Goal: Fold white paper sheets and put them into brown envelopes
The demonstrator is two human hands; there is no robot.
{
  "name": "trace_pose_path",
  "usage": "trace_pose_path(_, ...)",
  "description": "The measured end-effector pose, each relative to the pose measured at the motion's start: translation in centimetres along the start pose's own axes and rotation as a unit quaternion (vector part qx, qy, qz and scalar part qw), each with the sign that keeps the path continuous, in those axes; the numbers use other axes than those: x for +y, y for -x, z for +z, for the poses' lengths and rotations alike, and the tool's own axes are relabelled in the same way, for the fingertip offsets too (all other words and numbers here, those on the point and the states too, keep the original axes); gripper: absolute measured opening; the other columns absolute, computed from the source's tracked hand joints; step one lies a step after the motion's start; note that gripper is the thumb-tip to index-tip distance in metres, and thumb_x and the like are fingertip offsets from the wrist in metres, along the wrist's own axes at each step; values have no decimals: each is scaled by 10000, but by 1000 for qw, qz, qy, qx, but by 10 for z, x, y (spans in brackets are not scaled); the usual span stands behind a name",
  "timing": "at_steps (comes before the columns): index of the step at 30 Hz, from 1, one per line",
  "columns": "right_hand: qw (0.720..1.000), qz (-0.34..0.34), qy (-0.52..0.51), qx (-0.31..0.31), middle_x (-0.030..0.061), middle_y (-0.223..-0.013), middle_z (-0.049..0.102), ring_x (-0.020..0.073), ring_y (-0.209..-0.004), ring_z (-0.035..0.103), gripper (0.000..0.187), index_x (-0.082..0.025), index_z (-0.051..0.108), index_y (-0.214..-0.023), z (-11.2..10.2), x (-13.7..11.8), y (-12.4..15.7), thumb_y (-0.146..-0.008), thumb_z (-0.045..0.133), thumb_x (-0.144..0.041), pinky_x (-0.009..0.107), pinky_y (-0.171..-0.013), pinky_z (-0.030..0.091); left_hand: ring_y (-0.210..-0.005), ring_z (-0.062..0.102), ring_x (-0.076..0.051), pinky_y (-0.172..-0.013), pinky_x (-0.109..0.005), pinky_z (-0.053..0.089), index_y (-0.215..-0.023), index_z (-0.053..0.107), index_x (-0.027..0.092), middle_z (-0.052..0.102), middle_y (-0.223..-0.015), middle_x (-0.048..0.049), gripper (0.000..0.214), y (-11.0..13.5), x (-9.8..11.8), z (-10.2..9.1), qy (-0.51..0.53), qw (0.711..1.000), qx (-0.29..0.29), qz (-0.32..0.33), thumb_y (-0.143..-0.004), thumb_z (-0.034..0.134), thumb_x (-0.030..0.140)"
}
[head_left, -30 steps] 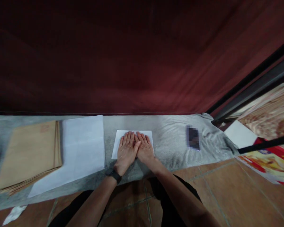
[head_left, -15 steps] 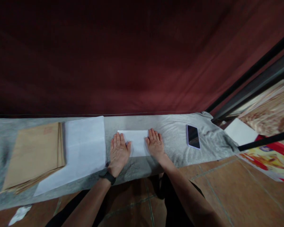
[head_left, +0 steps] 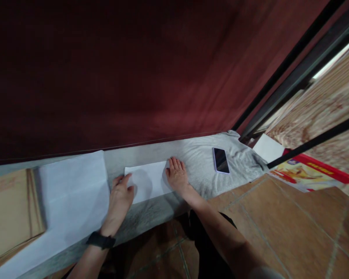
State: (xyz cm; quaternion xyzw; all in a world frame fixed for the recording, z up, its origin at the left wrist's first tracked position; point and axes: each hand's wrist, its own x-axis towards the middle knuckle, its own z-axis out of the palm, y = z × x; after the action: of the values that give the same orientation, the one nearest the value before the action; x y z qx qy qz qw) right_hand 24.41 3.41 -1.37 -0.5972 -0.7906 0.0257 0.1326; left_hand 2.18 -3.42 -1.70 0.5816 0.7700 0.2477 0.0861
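A small folded white paper (head_left: pixel 148 180) lies on a grey cloth-covered ledge (head_left: pixel 192 155). My left hand (head_left: pixel 120 197) is at the paper's left end, thumb on its edge and fingers curled loosely, and a black band sits on that wrist. My right hand (head_left: pixel 178 175) lies flat with fingers stretched out on the paper's right end. Neither hand lifts the paper.
A large white sheet (head_left: pixel 69 190) lies left of the folded paper, with a stack of brown envelopes (head_left: pixel 8 209) beyond it. A phone (head_left: pixel 221 160) rests on the cloth to the right. A dark red curtain hangs behind. Printed red-and-yellow paper (head_left: pixel 305 172) lies on the tiled floor.
My hands, side by side on the paper's middle a second ago, slid apart to its two ends. The view swung to the right and tilted.
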Motion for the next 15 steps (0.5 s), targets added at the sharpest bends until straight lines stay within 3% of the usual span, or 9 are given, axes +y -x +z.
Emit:
trace_pose_path(5,994,-82,-71,-8,117,-1602,352,239,-1481,340,524,-100,397,-1526,3,-23,8,-1058,344,-329,425,-1212,288,-1048,665,-250,-1047,-393,508,-1270,651,157,596,-1234,-136,489,7,0,0,21,999,-17,-24,-792,548,159)
trace_pose_path(10,985,-154,-70,-32,101,-1594,375,233,-1484,333,513,-139,417,-1520,11,-39,24,-1064,374,-371,435,-1231,247,-1141,628,-272,-1032,-424,503,-1318,608,141,558,-1345,-170,467,19,14,-15,-34,999,10,1,-867,491,168)
trace_pose_path(13,986,-154,-50,-31,92,-1598,368,233,-1490,321,510,-149,397,-1532,11,-40,29,-1069,349,-359,443,-1236,232,-1341,496,-329,-1096,-503,434,-1390,546,127,456,-1507,-199,466,23,35,-12,-71,994,57,61,-960,404,241)
trace_pose_path(15,986,-162,-32,-34,87,-1610,342,234,-1497,305,514,-152,368,-1547,11,-39,29,-1059,359,-315,443,-1239,224,-1441,394,-304,-1164,-475,368,-1440,495,110,391,-1577,-186,499,24,51,0,-57,990,31,124,-999,347,289)
